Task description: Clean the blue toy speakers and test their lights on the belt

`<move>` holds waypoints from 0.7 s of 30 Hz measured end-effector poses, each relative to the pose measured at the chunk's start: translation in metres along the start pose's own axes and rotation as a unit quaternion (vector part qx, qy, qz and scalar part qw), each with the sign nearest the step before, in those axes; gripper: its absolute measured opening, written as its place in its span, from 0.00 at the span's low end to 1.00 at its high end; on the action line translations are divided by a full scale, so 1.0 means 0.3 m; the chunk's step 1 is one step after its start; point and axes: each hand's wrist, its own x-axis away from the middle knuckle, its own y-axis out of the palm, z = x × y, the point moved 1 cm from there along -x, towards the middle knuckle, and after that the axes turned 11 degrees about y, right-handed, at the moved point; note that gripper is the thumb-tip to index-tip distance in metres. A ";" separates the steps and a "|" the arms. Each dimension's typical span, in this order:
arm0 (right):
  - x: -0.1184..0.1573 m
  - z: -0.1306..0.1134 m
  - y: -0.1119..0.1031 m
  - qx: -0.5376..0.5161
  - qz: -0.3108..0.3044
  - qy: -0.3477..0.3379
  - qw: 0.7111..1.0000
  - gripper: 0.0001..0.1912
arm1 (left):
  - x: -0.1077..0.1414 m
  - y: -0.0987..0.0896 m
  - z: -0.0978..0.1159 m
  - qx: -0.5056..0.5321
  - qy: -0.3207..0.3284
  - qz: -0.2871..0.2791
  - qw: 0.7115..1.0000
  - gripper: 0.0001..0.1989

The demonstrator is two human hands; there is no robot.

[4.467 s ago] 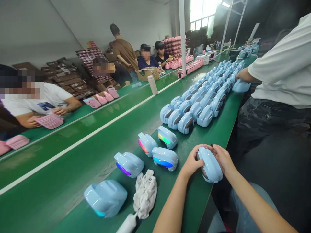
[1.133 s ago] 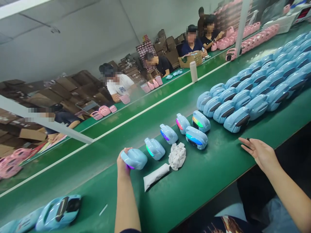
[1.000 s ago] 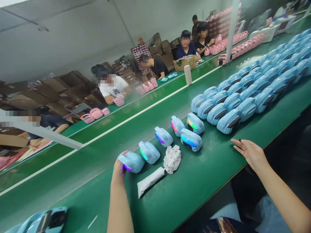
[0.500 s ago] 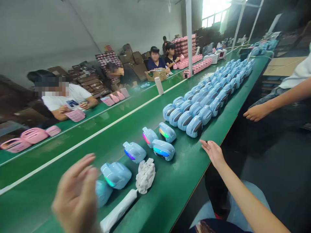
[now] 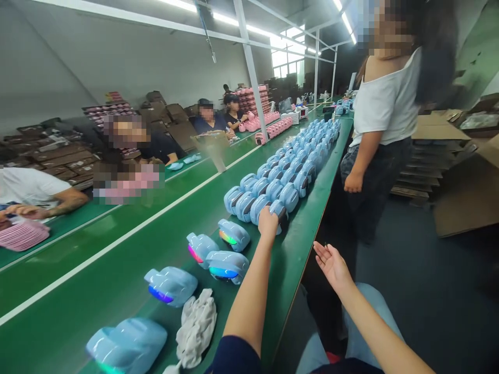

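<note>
My left hand (image 5: 268, 222) reaches forward to the nearest corner of the block of devices. Its fingers are closed on a light-blue plastic device (image 5: 279, 210), rounded and with a dark front panel, perhaps a portable speaker. The fingertips are partly hidden. Past the table's edge, my right hand (image 5: 331, 264) is held palm up with its fingers apart. A tiny dark spot shows by its fingertips, too small to name. Nearer to me stand several similar blue devices with glowing strips, among them one lit blue-green (image 5: 230, 264) and one lit purple (image 5: 171, 285).
A crumpled whitish cloth (image 5: 197, 327) lies beside the lit devices on the green table (image 5: 249, 322). Rows of blue devices (image 5: 288, 161) run away from me. A person in a white top (image 5: 385, 114) stands at right. Co-workers sit across the table near pink parts (image 5: 25, 235).
My left hand has moved from the near left to the front blue device and closed on it. The view has swung up and to the right. My right hand stays open.
</note>
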 end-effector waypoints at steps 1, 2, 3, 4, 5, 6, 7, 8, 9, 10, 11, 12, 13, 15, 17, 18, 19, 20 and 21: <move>0.003 -0.010 0.001 0.002 -0.003 0.001 1.000 0.08 | 0.006 -0.013 -0.007 0.008 0.012 -0.007 1.000 0.16; 0.006 -0.020 0.006 0.005 -0.006 0.003 1.000 0.08 | 0.020 -0.029 -0.011 0.017 0.028 -0.016 0.999 0.17; 0.009 -0.029 0.012 0.008 -0.010 0.005 1.000 0.08 | 0.037 -0.046 -0.013 0.028 0.046 -0.027 0.998 0.18; 0.012 -0.037 0.021 0.012 -0.015 0.008 1.000 0.09 | 0.058 -0.062 -0.013 0.038 0.064 -0.040 0.996 0.19; 0.015 -0.045 0.032 0.015 -0.019 0.013 1.000 0.09 | 0.080 -0.078 -0.011 0.046 0.079 -0.054 0.994 0.20; 0.020 -0.052 0.044 0.018 -0.024 0.018 0.999 0.09 | 0.102 -0.091 -0.007 0.057 0.095 -0.075 0.991 0.19; 0.025 -0.057 0.058 0.023 -0.030 0.022 0.999 0.10 | 0.124 -0.101 -0.002 0.077 0.114 -0.107 0.985 0.18; 0.031 -0.059 0.072 0.034 -0.037 0.023 0.998 0.11 | 0.145 -0.108 0.002 0.105 0.134 -0.151 0.974 0.17; 0.039 -0.058 0.087 0.051 -0.045 0.022 0.997 0.12 | 0.166 -0.112 0.004 0.142 0.152 -0.197 0.958 0.15; 0.047 -0.055 0.103 0.074 -0.052 0.018 0.996 0.13 | 0.186 -0.114 0.004 0.183 0.165 -0.238 0.940 0.14; 0.057 -0.047 0.117 0.101 -0.055 0.014 0.993 0.15 | 0.204 -0.114 0.000 0.221 0.169 -0.264 0.923 0.12; 0.068 -0.038 0.131 0.131 -0.054 0.015 0.990 0.16 | 0.221 -0.113 -0.007 0.252 0.163 -0.266 0.916 0.10; 0.079 -0.026 0.144 0.159 -0.049 0.022 0.986 0.17 | 0.235 -0.110 -0.019 0.272 0.142 -0.247 0.919 0.09; 0.101 -0.001 0.167 0.196 -0.045 0.048 0.978 0.20 | 0.261 -0.101 -0.049 0.298 0.074 -0.182 0.934 0.10; 0.117 0.016 0.185 0.222 -0.052 0.065 0.972 0.21 | 0.286 -0.091 -0.084 0.328 0.003 -0.130 0.936 0.12; 0.122 0.021 0.192 0.233 -0.057 0.066 0.968 0.20 | 0.298 -0.087 -0.100 0.344 -0.023 -0.115 0.932 0.11; 0.124 0.024 0.198 0.247 -0.060 0.065 0.965 0.20 | 0.309 -0.083 -0.114 0.359 -0.038 -0.104 0.927 0.11; 0.124 0.027 0.202 0.265 -0.058 0.063 0.960 0.19 | 0.320 -0.081 -0.127 0.373 -0.043 -0.095 0.922 0.12; 0.123 0.031 0.206 0.286 -0.055 0.064 0.954 0.19 | 0.328 -0.081 -0.137 0.384 -0.043 -0.088 0.918 0.14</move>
